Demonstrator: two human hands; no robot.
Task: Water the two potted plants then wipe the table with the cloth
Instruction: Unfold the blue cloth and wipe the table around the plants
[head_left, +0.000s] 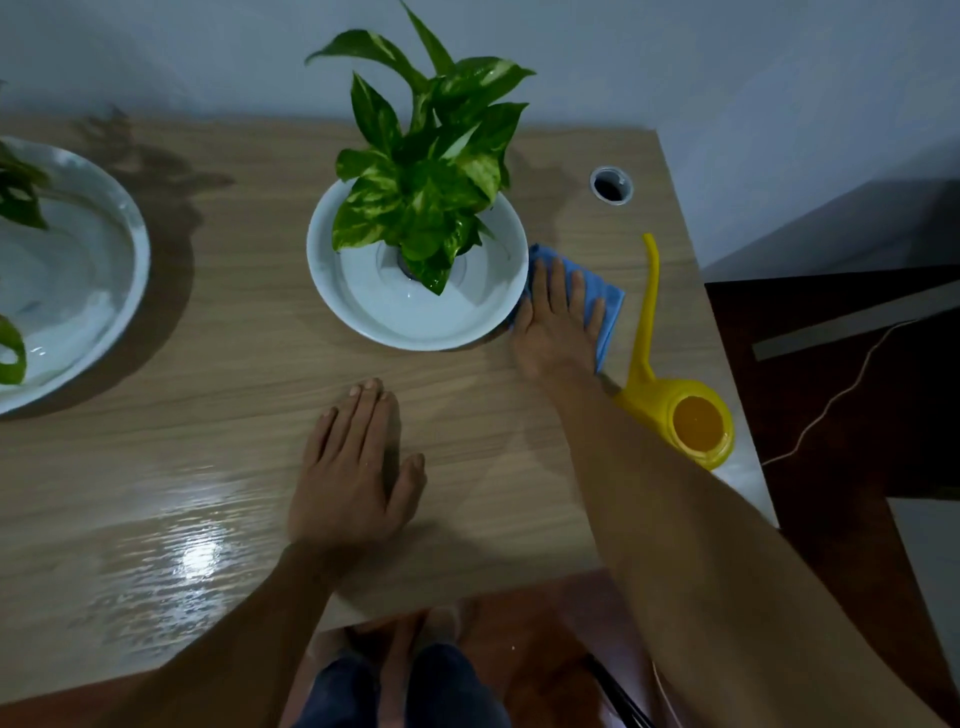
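A green and yellow leafed plant (431, 171) stands in a white bowl-shaped pot (332, 291) at the middle back of the wooden table (234, 374). A second white pot (124, 249) with dark leaves sits at the far left, partly out of frame. My right hand (556, 322) lies flat, pressing a blue cloth (605, 301) onto the table just right of the middle pot. My left hand (353, 467) rests flat on the table with fingers together, holding nothing. A yellow watering can (675, 410) stands near the right edge, its long spout pointing away.
A round cable hole (611, 185) is in the table's back right corner. The wall runs right behind the table. The near left surface shines wet. Dark floor with a thin cable (831, 405) lies to the right, and my feet show below the front edge.
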